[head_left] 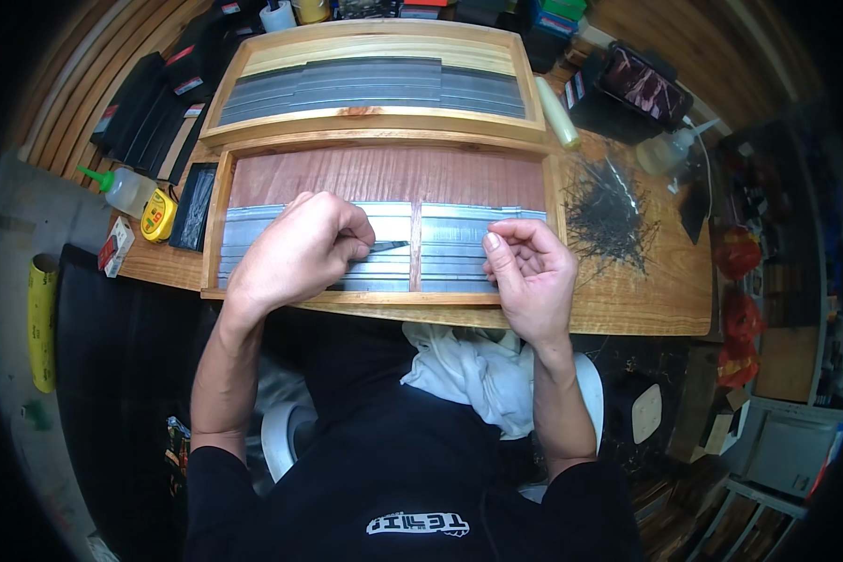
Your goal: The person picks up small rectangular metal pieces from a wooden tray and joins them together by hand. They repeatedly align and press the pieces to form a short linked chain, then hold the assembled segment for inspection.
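Note:
My left hand [300,245] is closed over the left half of a shallow wooden tray [384,298]. Between its fingertips is a thin dark pointed piece [390,245], like a small blade or tweezers, its tip toward the tray's middle divider [416,245]. Flat silvery metal strips [454,245] lie side by side in the tray, left and right of the divider. Over the right end of these strips, my right hand [540,276] has its thumb and forefinger pressed together, the other fingers curled. Whatever sits in that pinch is too small to make out.
Behind stands a second wooden tray [375,117] with dark grey strips. A tangle of thin dark slivers [609,211] covers the bench at right, near a clear squeeze bottle [663,153]. At left are a yellow tape measure [159,215] and a green-tipped bottle [126,192].

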The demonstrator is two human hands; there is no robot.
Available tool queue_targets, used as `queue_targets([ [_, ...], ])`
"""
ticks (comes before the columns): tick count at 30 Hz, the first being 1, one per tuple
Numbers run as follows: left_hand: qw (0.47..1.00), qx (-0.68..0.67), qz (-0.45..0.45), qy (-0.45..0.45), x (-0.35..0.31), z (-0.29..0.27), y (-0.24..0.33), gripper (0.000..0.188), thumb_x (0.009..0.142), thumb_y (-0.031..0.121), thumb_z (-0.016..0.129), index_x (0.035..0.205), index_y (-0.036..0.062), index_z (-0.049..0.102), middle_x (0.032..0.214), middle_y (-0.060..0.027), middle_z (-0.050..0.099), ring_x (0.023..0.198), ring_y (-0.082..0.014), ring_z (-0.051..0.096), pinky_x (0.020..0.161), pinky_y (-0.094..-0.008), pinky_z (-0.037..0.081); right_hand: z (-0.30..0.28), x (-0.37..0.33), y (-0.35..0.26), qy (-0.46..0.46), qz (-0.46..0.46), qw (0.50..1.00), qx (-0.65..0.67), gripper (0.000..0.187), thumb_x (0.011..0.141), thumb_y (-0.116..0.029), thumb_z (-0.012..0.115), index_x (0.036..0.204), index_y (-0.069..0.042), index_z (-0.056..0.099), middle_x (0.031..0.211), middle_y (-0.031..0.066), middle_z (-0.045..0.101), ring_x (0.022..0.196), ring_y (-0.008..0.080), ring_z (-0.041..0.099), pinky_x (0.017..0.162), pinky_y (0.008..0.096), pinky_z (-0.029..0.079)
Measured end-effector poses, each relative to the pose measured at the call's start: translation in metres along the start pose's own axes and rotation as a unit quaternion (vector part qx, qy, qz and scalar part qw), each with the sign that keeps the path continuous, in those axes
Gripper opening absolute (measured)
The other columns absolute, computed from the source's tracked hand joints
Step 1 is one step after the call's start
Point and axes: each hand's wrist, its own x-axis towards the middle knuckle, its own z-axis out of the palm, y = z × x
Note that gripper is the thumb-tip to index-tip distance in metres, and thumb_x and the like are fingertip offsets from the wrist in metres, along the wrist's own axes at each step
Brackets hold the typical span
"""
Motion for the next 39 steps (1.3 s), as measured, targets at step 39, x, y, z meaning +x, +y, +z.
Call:
queue_targets([
  [39,0.954,-0.206,0.028,0.216,-0.04,0.034,0.01,0.023,0.096,-0.001,0.069,0.119,-0.0063,0.071,0.094,-0.0158,0.078,0.087,-0.0194,0.077,0.078,-0.0303,0.063,-0.006,0.035,-0.057,-0.143,0.086,0.986,-0.017,0.017,0.097,-0.007,0.073,0.109,0.005,0.076,0.094,0.0147,0.079,0.08,0.0133,0.075,0.066,0.0221,0.062],
])
